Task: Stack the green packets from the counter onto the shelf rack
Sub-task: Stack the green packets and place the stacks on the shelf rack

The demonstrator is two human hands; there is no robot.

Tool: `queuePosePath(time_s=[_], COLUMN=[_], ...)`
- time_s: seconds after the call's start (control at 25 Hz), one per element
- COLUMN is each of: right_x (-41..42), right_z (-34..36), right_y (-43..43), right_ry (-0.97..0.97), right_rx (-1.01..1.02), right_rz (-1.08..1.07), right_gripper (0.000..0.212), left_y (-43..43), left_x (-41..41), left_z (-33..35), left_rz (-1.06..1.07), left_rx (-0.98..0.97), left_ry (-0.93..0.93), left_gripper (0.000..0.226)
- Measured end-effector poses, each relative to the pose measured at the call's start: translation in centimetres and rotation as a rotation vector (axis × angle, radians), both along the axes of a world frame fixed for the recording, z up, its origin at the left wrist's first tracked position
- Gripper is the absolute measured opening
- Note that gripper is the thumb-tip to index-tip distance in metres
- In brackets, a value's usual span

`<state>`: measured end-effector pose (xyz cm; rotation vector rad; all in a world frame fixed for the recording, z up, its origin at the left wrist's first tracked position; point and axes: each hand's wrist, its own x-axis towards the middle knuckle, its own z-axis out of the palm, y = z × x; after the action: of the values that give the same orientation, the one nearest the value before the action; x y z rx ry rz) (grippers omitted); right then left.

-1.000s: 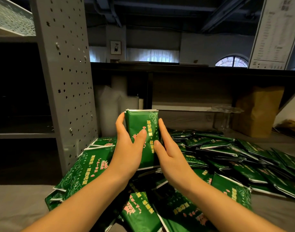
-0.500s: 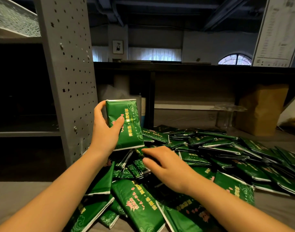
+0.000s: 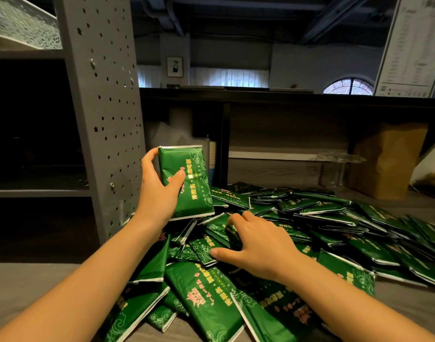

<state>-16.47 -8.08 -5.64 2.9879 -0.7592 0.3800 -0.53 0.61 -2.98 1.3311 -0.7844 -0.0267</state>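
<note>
A heap of green packets [image 3: 310, 218] with gold and red print covers the grey counter [image 3: 19, 287]. My left hand [image 3: 157, 193] grips a small upright stack of green packets [image 3: 189, 186], held above the heap's left end, close to the grey perforated shelf rack [image 3: 105, 114]. My right hand [image 3: 258, 245] lies palm down on the heap, thumb and fingers curled around a loose green packet [image 3: 206, 250]. The rack's shelf [image 3: 39, 192] on the left is dark inside.
A brown paper bag [image 3: 386, 159] stands at the back right beside a clear glass stand [image 3: 337, 166]. A dark counter ledge [image 3: 285, 95] runs behind the heap. A white menu board [image 3: 413, 45] leans at upper right. White cups [image 3: 211, 154] stand behind the held stack.
My left hand took the stack alone and carried it left toward the rack. My right hand let go of it, dropped onto the heap and closed around a loose packet.
</note>
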Motion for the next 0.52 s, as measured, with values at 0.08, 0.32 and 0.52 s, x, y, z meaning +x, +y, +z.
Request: queuePosePath(time_s=[0.08,0.32,0.52], right_x=[0.1,-0.5,-1.6], right_z=[-0.1,1.2,2.8], right_y=[-0.2,-1.9,-4.0], right_ry=[-0.004,-0.165,-0.544], right_rx=[0.014,0.033,0.309], right_rz=[-0.005,0.004,0.057], right_gripper=[0.065,0.015,0.014], left_y=[0.0,0.0,0.1], left_x=[0.1,-0.1,-0.8], left_z=[0.0,0.1,0.4], left_rz=[-0.005,-0.011,-0.016], left_rx=[-0.001,0.002,0.014], left_ry=[-0.001,0.007,0.023], left_gripper=[0.051,0.051,0.052])
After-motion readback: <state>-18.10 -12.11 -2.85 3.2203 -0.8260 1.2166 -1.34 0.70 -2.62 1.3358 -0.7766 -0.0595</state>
